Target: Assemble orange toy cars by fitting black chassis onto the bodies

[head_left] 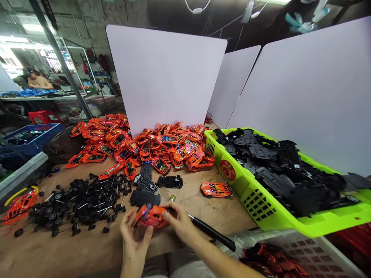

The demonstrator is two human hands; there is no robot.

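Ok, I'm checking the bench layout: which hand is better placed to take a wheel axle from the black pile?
Left, probably. The left hand is on the side of the orange toy car body facing the pile of black wheels on axles, while the right hand is on the car's far side.

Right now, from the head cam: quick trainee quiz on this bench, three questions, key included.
1. True or false: the left hand and the right hand both hold the orange toy car body.
2. What fills the lime-green crate? A) white foam blocks B) black plastic chassis C) loose screws
3. Fill the gap: in the head view, the pile of black wheels on axles lies to the ___ of the held car.

Key: 1 true; 2 B; 3 left.
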